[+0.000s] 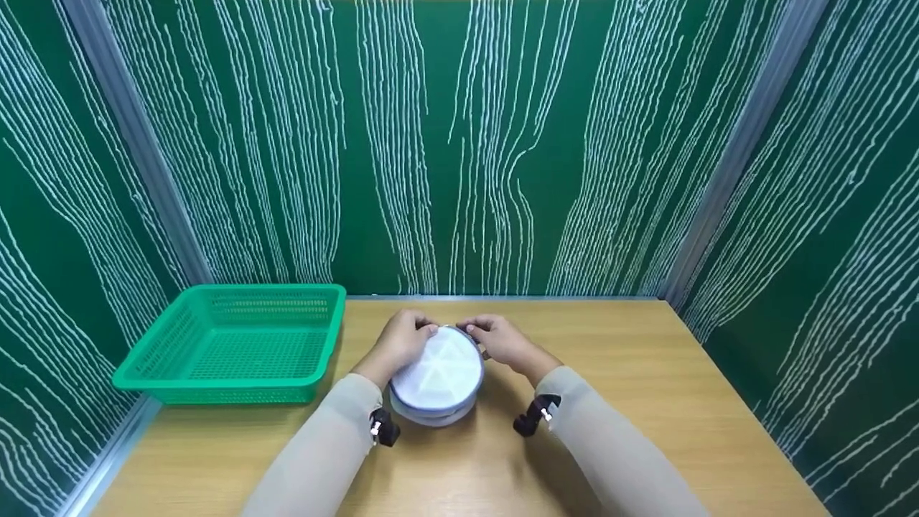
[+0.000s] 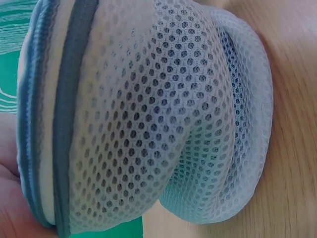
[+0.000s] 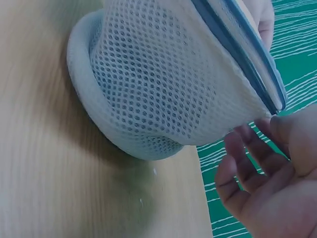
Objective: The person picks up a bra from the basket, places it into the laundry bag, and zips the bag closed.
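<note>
A round white mesh laundry bag (image 1: 439, 373) with a blue-grey zipped rim stands on the table between both hands. Its netted side wall (image 2: 148, 109) bulges and folds above the padded base ring in the left wrist view. My left hand (image 1: 403, 343) grips the far left of the rim, thumb on the lid. At the far right of the rim, the thumb and forefinger of my right hand (image 1: 506, 346) pinch the zipped edge (image 3: 247, 59); the other fingers curl loosely below. Whether a zip pull lies between those fingertips is hidden.
A green plastic basket (image 1: 316, 380) with slotted walls stands at the table's left. Green panels (image 1: 502, 143) with white wavy lines close off the back and both sides of the wooden table (image 1: 610, 402). Each sleeve carries a small black wrist camera (image 1: 528, 420).
</note>
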Motion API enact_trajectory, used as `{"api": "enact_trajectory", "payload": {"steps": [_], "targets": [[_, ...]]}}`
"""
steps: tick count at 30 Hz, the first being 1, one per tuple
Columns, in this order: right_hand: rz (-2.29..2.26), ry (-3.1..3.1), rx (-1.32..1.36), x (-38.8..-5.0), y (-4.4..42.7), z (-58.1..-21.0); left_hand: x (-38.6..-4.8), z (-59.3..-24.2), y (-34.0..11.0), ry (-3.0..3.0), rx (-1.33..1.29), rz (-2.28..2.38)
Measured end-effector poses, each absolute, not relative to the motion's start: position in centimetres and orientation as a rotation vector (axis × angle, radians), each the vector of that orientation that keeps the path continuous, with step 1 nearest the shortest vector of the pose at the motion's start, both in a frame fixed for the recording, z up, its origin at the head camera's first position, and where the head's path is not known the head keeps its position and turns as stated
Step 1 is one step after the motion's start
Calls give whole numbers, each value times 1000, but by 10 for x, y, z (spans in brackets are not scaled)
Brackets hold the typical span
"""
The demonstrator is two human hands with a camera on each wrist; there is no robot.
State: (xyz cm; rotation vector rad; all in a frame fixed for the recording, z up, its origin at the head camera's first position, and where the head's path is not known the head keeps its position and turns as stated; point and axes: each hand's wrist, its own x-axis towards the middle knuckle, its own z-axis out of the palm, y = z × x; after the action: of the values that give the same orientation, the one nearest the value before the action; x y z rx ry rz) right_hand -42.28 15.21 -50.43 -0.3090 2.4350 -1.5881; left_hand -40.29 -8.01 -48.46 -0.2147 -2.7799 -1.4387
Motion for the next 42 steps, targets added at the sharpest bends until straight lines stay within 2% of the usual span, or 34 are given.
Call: {"api": "enact_trajectory", "payload": {"steps": [13, 26, 34, 42], "targets": [[-1502, 2454, -563, -431, 144, -504, -406, -490, -84, -2765, -354, -1436], [-1501, 2649, -539, -430, 141, -497, -404, -488, -85, -2779, -339, -1455], [-1480, 2716, -614, -428, 140, -494, -404, -487, -84, -2762, -294, -1474], [-1542, 2703, -559, -425, 150, -491, -403, -488, -86, -2731, -157, -1490]]}}
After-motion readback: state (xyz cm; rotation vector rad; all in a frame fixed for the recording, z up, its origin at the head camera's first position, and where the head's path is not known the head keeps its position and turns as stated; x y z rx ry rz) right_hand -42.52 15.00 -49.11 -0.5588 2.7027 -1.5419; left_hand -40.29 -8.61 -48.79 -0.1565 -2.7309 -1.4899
